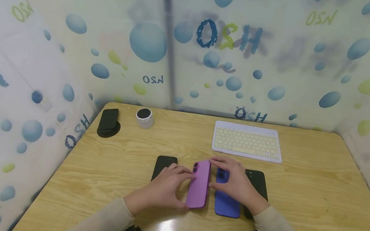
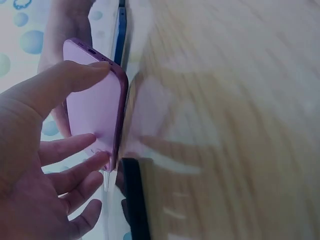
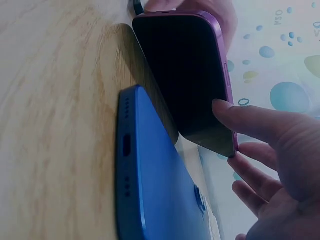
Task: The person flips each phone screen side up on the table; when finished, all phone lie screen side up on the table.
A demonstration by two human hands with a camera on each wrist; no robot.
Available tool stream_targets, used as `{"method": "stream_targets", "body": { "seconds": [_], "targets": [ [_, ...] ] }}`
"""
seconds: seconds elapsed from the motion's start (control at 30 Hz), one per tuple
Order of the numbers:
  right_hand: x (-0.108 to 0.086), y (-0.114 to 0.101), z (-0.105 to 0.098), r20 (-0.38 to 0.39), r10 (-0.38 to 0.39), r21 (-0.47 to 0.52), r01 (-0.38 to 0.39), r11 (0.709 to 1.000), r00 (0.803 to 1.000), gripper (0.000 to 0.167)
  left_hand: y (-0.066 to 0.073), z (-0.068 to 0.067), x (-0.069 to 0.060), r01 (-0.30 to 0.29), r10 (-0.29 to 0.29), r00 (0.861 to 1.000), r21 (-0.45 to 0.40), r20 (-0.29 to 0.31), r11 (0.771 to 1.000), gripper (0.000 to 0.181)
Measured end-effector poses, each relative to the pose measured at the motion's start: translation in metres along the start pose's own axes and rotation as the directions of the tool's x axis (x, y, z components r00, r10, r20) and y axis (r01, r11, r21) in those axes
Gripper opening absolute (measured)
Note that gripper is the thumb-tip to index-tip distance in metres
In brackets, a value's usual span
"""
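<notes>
A pinkish-purple smartphone (image 1: pixel 199 188) is tilted up off the table between both hands, its camera side toward the head view. My left hand (image 1: pixel 166 186) holds it, thumb on the bottom end and fingertips on the back near the cameras. With the thumb (image 3: pixel 230 112) on the dark screen and fingers at the top corner, my right hand (image 1: pixel 234 182) pinches its other side. Below the right hand lies a blue smartphone (image 1: pixel 227 205), camera side up. A black phone (image 1: pixel 164 165) lies partly hidden by the left hand; another dark phone (image 1: pixel 258 182) lies partly behind the right hand.
A white keyboard (image 1: pixel 248 141) lies at the back of the wooden table (image 1: pixel 321 205). Toward the back left stand a small white cylinder with a dark top (image 1: pixel 145 118) and a black stand (image 1: pixel 108 122). Patterned walls (image 1: pixel 212 87) enclose the back and sides.
</notes>
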State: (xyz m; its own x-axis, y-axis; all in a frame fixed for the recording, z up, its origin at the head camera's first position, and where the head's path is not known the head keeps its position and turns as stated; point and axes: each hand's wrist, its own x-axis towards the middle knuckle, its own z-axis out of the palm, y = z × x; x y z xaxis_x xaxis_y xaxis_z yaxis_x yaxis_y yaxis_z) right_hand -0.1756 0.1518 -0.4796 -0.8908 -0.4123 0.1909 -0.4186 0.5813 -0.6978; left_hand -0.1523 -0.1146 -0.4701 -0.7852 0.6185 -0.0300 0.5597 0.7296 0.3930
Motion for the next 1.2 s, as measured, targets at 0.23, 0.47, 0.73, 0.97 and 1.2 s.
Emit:
{"method": "stream_targets", "body": {
  "seconds": [0.23, 0.47, 0.73, 0.97, 1.2],
  "targets": [
    [0.000, -0.003, 0.004, -0.042, -0.035, 0.035, 0.036, 0.999, 0.999, 0.071, 0.004, -0.002, 0.002, -0.015, 0.012, 0.999, -0.078, -0.035, 0.997, 0.088],
    [0.003, -0.008, 0.008, -0.062, -0.066, 0.014, 0.067, 0.998, 0.996, 0.071, 0.004, -0.005, -0.001, -0.022, 0.015, 0.998, -0.117, -0.057, 0.993, 0.094],
    [0.008, -0.016, 0.011, -0.065, -0.105, 0.022, 0.106, 0.994, 0.992, 0.072, 0.002, -0.012, -0.006, -0.021, 0.006, 0.997, -0.208, -0.074, 0.978, 0.097],
    [0.014, -0.021, 0.018, -0.074, -0.146, 0.019, 0.148, 0.989, 0.987, 0.072, -0.004, -0.019, -0.010, -0.065, 0.045, 0.994, -0.216, -0.100, 0.974, 0.097],
    [0.019, -0.026, 0.023, -0.073, -0.136, 0.031, 0.139, 0.990, 0.988, 0.073, -0.007, -0.029, -0.014, -0.108, 0.089, 0.990, -0.184, -0.107, 0.977, 0.097]
  ]
}}
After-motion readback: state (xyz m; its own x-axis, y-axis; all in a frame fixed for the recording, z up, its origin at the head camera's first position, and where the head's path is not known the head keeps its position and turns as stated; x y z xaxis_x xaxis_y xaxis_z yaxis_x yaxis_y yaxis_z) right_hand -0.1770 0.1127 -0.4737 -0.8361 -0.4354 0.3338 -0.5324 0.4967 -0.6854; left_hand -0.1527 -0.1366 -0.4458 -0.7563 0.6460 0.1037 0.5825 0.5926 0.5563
